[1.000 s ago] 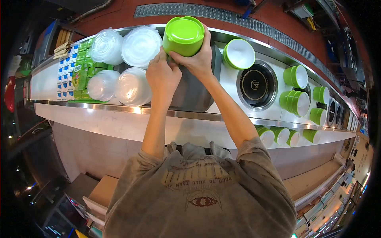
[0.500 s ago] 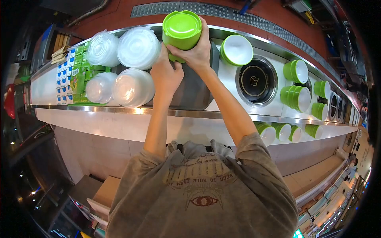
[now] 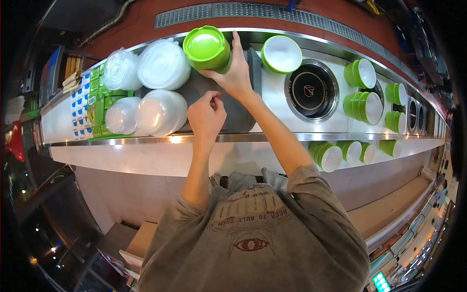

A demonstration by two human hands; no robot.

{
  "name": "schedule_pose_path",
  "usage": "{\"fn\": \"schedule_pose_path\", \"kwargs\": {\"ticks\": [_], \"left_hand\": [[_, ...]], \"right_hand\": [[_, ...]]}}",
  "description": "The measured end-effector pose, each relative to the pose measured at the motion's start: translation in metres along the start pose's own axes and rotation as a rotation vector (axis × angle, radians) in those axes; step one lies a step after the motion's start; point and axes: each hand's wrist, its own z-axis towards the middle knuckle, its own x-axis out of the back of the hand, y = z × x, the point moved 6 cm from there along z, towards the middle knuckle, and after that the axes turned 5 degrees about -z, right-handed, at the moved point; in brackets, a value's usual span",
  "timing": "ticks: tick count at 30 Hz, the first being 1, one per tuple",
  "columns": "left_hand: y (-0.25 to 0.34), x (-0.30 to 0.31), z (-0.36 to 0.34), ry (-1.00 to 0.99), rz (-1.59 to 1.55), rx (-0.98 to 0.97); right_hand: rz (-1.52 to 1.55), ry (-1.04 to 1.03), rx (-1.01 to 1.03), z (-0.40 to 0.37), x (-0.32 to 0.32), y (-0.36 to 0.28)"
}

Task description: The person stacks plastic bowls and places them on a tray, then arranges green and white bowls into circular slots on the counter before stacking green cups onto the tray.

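Note:
A stack of green bowls (image 3: 206,46) stands upside down at the far side of the dark tray (image 3: 243,114). My right hand (image 3: 236,73) is curved round its right side, the thumb low on the near side and the fingers along the far right. Nearer to me, over the tray, my left hand (image 3: 206,114) is closed with its fingers curled in, apart from the stack; nothing shows in it. Left of the tray are stacks of clear plastic bowls (image 3: 160,113) and lids (image 3: 164,64). To the right sits a green bowl with a white inside (image 3: 282,53).
A round black hob (image 3: 312,91) is set into the white counter. Further right are several stacks of green and white bowls (image 3: 362,108), with more (image 3: 326,156) on the lower ledge. Green and blue-white packets (image 3: 81,104) lie at the left. A metal rim (image 3: 272,138) runs along the near edge.
My left hand has let go of the green stack and moved down towards me, its fingers curling in. The stack and my right hand have shifted slightly down and left in view.

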Motion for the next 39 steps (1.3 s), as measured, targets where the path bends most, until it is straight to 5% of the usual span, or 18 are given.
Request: {"fn": "schedule_pose_path", "kwargs": {"ticks": [3,13,20,23,27,31,33,36,39], "left_hand": [[-0.007,-0.027,0.0,-0.063,-0.445,0.134],[0.079,-0.12,0.056,-0.342,-0.475,0.409],[0.05,-0.157,0.072,-0.443,-0.837,0.537],[0.053,-0.137,0.038,-0.385,-0.79,0.343],[0.06,-0.094,-0.011,-0.384,-0.7,0.236],[0.086,-0.045,-0.038,-0.446,-0.241,0.021],[0.107,-0.025,-0.046,-0.402,-0.23,-0.405],[0.132,0.004,-0.052,-0.397,-0.047,-0.621],[0.135,0.031,-0.039,-0.513,0.021,-0.517]], "right_hand": [[-0.092,0.067,0.089,-0.035,0.049,0.003],[0.175,0.137,-0.792,-0.192,0.183,0.067],[0.533,0.017,-1.002,-0.214,0.193,0.086],[0.971,-0.1,-1.229,-0.193,0.185,0.064],[1.038,-0.292,-1.262,-0.164,0.183,0.05],[1.079,-0.461,-1.117,-0.129,0.183,0.015],[1.149,-0.546,-1.098,-0.128,0.173,0.006],[1.36,-0.471,-1.033,-0.118,0.148,-0.008],[1.166,-0.31,-0.916,-0.094,0.128,-0.006]]}}
